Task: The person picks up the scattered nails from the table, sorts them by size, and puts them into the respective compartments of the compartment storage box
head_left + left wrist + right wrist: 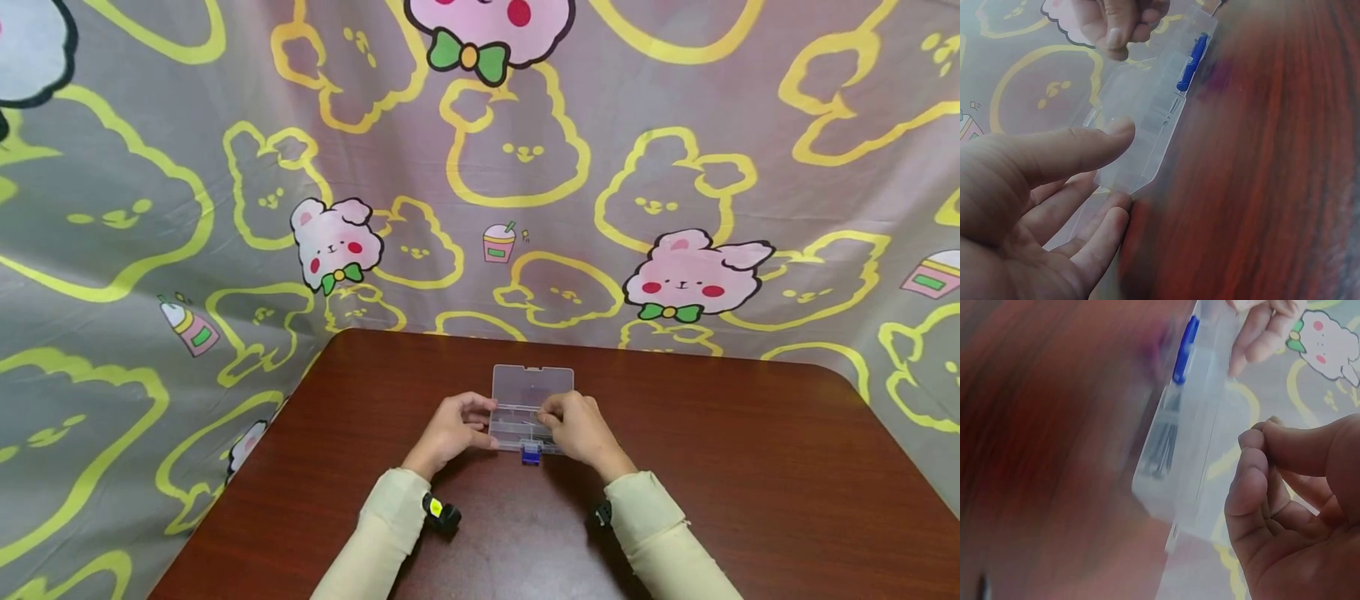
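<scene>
Held clear box (510, 427) with fingers of left hand (453, 425), probably for steadiness; pinched fingers of right hand (581, 423) above, holding nothing visible

Blur leaves the dark pieces (1163, 447) in the clear box (1194, 481) unidentifiable; whether the right hand's fingertips (1252, 439) pinch something small cannot be told.

- I see a clear rectangular plastic box (508, 447), lying open on the reddish-brown table (750, 433).
- Blue plastic latch (531, 456) at its near edge.
- Slim grey pieces (1163, 440), possibly screws, in its near-right compartment.
</scene>
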Available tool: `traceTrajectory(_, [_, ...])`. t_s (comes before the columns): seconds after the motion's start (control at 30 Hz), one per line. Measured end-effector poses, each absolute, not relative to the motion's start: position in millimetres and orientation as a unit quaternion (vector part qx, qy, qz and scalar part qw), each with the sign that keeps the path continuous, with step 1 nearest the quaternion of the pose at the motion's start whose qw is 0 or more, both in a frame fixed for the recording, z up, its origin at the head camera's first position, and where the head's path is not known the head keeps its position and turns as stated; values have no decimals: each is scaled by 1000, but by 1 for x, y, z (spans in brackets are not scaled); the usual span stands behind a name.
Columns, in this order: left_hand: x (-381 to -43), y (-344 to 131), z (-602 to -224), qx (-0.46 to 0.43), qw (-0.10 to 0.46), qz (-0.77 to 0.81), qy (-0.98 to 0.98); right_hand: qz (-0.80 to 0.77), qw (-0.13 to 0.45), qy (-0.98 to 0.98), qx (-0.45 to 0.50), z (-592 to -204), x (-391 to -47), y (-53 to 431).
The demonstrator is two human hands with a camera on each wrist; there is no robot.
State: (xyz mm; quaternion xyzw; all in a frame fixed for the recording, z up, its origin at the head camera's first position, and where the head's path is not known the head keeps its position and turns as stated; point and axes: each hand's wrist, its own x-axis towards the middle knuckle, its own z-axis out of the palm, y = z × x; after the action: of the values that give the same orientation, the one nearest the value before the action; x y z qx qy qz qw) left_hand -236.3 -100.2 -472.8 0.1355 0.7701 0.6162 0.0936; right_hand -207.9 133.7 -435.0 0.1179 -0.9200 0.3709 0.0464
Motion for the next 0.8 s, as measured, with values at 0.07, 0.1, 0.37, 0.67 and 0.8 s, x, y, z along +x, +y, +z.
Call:
traceTrajectory(0.07, [-237,-101,-473,133,95,615,772,372,46,-920,112,-436,-207,139])
traceTrajectory(0.1, [-237,-101,-473,132,96,614,772,374,45,-920,109,-436,-206,142])
traceTrajectory(0.37, [-238,-99,-474,128,96,614,773,369,47,-924,86,-439,-201,169])
traceTrajectory(0.67, [-238,-100,-474,135,91,610,775,353,35,-934,43,-443,-193,204])
traceTrajectory(0.8, [-238,-102,-474,139,92,612,773,336,33,-941,30,-446,-191,217])
